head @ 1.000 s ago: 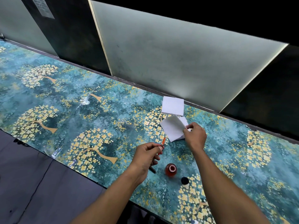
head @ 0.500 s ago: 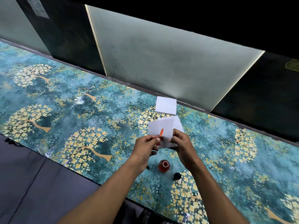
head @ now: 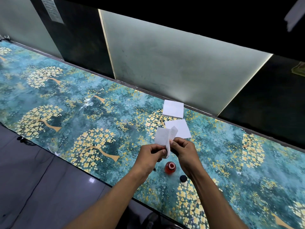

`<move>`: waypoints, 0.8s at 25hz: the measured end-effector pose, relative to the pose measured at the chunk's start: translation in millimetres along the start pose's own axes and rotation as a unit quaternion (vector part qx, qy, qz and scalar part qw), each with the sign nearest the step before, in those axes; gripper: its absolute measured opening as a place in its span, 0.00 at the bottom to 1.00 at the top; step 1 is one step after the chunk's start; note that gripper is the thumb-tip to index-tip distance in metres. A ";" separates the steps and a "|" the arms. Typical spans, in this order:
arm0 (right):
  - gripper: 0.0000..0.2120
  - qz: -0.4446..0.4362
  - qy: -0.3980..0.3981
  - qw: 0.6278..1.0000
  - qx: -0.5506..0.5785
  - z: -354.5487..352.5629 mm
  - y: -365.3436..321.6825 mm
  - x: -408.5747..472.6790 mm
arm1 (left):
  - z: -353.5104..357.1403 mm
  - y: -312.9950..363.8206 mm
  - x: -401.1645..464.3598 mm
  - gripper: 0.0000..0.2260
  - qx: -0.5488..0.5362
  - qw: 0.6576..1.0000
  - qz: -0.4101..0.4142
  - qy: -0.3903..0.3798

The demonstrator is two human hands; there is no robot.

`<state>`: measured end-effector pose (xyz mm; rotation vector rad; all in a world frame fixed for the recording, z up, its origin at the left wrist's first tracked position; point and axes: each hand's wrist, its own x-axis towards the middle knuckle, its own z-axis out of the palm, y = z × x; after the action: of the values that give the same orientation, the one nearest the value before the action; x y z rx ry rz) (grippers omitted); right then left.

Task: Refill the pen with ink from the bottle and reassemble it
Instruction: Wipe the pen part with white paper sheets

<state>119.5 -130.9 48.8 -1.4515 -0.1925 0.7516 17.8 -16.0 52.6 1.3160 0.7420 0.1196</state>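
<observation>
Both hands meet above the bench point(head: 66, 103), the left hand point(head: 149, 157) and the right hand point(head: 184, 152) each with its grip pinched onto a white tissue point(head: 164, 138) folded between them; whatever part of the pen they may be wiping is hidden inside the paper and cannot be made out; a dark sliver, possibly another pen part, peeks out by the left wrist, too small to name. The tissue looks thin, soft and limp, so it should crumple round a slim part readily yet give little purchase; a wet, narrow pen section would likely be slippery and is best pinched along its sides through the paper. The ink bottle point(head: 170, 167) stands open just below the hands, small, probably light and easy to tip, with reddish ink inside; its black cap point(head: 183, 178) lies just beside it toward the bench's near edge, which runs close under both forearms. Two more white sheets point(head: 179, 130) lie beyond the hands near the back wall; leftward the bench is open and offers ample room.
</observation>
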 end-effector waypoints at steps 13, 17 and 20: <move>0.08 0.077 0.025 0.990 0.114 14.4 -10.8 -18.8 | -12.6 2.1 -15.6 0.05 0.063 0.996 0.054 0.017; 0.06 0.092 0.030 0.986 0.133 12.8 -15.2 -20.2 | -17.9 -1.4 -17.3 0.03 0.078 0.995 0.057 0.018; 0.05 0.102 0.025 0.987 0.123 15.9 -13.6 -22.0 | -21.1 -1.4 -19.3 0.03 0.075 0.995 0.061 0.022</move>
<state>98.7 -129.4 70.9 -1.2649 0.0877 0.8714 -9.1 -8.2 58.2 1.5059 0.7197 0.1942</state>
